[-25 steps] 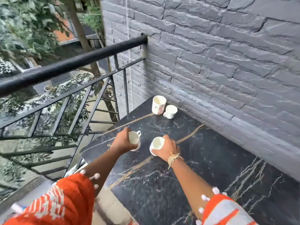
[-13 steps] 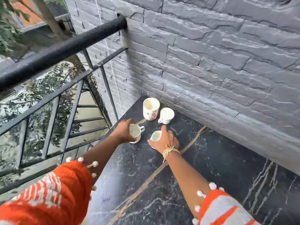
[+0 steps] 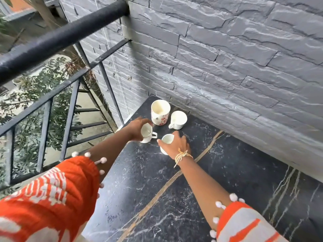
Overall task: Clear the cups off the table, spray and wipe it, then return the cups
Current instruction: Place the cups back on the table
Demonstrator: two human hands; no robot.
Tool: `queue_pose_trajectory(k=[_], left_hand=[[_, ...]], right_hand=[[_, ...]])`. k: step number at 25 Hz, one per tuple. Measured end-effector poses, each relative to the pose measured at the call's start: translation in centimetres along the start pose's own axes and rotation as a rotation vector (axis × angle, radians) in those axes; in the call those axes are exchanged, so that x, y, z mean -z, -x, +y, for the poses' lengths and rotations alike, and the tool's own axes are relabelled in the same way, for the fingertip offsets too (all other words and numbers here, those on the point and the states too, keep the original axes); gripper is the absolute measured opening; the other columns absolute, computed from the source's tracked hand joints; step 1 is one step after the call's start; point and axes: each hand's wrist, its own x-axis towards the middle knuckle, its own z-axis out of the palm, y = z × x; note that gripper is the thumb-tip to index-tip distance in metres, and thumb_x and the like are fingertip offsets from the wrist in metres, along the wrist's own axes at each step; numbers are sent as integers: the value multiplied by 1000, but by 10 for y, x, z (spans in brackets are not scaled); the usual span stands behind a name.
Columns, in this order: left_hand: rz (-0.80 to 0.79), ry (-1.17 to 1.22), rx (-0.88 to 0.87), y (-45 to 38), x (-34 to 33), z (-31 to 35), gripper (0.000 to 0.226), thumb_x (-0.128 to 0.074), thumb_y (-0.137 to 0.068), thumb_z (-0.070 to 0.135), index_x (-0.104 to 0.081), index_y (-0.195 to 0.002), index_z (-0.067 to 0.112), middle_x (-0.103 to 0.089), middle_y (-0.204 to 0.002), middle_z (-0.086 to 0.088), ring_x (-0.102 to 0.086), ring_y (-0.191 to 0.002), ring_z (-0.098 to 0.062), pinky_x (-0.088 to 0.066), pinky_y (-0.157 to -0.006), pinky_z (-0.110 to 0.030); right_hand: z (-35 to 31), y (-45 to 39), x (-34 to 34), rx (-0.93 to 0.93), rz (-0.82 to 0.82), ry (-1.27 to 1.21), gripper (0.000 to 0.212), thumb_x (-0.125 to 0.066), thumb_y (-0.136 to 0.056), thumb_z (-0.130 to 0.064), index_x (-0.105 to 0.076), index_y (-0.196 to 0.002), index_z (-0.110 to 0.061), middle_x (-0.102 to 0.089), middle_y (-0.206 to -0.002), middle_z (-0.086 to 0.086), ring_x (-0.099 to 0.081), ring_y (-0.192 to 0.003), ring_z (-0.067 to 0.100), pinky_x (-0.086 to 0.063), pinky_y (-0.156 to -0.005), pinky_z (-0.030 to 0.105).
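The black marble table [image 3: 218, 173] with gold veins stands against a grey stone wall. A tall mug with red flowers [image 3: 160, 113] and a white cup [image 3: 178, 119] stand in its far corner. My left hand [image 3: 136, 128] grips a small white cup [image 3: 146, 133] by its body, handle pointing right, just in front of the flowered mug. My right hand [image 3: 177, 145] curls round a second small white cup [image 3: 167, 139], thumb on its left side, low at the table top. Part of that cup is hidden by the hand.
A black metal railing [image 3: 61, 38] runs along the table's left side, with trees and ground far below it. The stone wall [image 3: 227, 67] bounds the table at the back and right. Bare marble stretches from the cups towards me.
Both hands have carried their small cups farther towards the corner, close to the flowered mug and white cup. The view has moved closer and looks more steeply down.
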Motion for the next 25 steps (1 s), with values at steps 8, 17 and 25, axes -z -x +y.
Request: queue_pose_trajectory(k=[8,17,25], left_hand=[[126,382,242,6,-22,10,93,-71,-65,25,-27,-145,38,-23,-143,-18,-32,-133,-43,-33,-111,-47],[268,558,456,1,-38,30,100,-80,-67,11,-17,-145,10,-36,-138,-20,-44,-125,-37,-41,-103,-42],[157,497,362,0,-29,12,87,-62,-71,0,-24,-146,22,-44,-134,-20,-48,-120,-37,-51,-92,-45]], right_hand=[[26,-7,4,-363,-303,-1127,38,-41,-88,-11,-44,-126,-13,-49,-125,22,-57,-96,39,-56,-65,48],[20,-6,0,-243,-297,-1042,62,-44,-84,9,-47,-129,-33,-53,-120,13,-60,-101,34,-59,-65,43],[24,-9,-13,-55,-387,-743,85,-56,-79,13,-41,-126,-56,-47,-136,1,-46,-125,30,-60,-68,44]])
